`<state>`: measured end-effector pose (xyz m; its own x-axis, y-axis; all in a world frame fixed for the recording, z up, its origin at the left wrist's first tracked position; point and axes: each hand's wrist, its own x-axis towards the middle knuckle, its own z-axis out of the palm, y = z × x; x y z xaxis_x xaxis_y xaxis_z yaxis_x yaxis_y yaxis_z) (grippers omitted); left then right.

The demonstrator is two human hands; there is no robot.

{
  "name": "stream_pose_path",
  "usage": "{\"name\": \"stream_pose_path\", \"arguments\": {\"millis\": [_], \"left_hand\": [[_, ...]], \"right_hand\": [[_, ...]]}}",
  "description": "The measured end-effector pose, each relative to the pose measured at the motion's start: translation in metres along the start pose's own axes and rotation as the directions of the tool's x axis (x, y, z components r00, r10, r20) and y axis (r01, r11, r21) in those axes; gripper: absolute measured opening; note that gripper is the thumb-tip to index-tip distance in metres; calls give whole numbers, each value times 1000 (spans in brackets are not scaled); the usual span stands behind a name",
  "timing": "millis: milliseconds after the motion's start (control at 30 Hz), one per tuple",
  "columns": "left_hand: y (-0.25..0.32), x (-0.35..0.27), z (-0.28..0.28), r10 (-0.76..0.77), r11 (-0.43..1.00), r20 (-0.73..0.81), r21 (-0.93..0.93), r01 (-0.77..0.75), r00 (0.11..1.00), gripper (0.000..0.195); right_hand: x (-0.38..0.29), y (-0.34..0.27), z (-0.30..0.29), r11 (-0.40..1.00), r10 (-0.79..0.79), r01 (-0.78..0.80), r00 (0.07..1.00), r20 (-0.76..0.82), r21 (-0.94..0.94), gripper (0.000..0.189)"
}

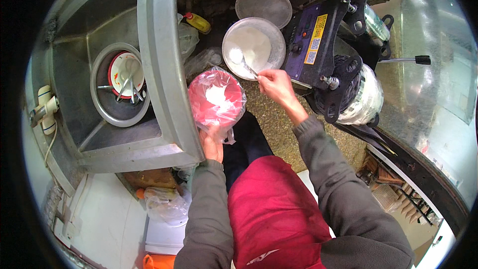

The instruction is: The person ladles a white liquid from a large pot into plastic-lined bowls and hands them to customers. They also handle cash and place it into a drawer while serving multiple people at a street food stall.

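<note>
My left hand (213, 144) supports a red bowl (199, 99) from its near side. A clear plastic bag (228, 136) lines the bowl and hangs over its rim, and white powder (216, 95) lies inside. Pinched in my right hand (275, 86) is the handle of a metal spoon (249, 68). The spoon's bowl carries a heap of white powder and is over a round metal pot (278, 58). More white powder (257, 43) covers part of the pot's bottom. The bowl is nearer to me than the pot, to its left.
A steel sink (157, 63) on the left holds a metal basin (96, 97) with bowls and spoons. Behind the pot lies a round metal lid (263, 3). A black machine with film rolls (308, 45) stands close on the right. A yellow bottle (199, 24) lies farther back.
</note>
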<state>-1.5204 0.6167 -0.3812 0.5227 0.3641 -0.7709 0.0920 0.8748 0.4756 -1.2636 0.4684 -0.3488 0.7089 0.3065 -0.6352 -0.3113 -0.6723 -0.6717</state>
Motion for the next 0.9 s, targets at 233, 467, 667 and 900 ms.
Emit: {"name": "stream_pose_path", "arguments": {"millis": [233, 467, 667, 900], "left_hand": [[11, 4, 28, -39, 999, 42, 32, 38, 998, 50], [8, -5, 36, -36, 996, 93, 84, 28, 995, 53], [6, -49, 22, -85, 991, 165, 117, 66, 983, 66], [15, -158, 11, -312, 890, 142, 389, 237, 939, 48]], "right_hand": [[-98, -22, -5, 991, -46, 59, 993, -106, 117, 14], [-94, -31, 0, 807, -541, 396, 793, -281, -438, 16], [-116, 11, -9, 856, -481, 398, 847, -226, -331, 60], [-365, 130, -62, 951, 114, -117, 993, -26, -286, 30]]}}
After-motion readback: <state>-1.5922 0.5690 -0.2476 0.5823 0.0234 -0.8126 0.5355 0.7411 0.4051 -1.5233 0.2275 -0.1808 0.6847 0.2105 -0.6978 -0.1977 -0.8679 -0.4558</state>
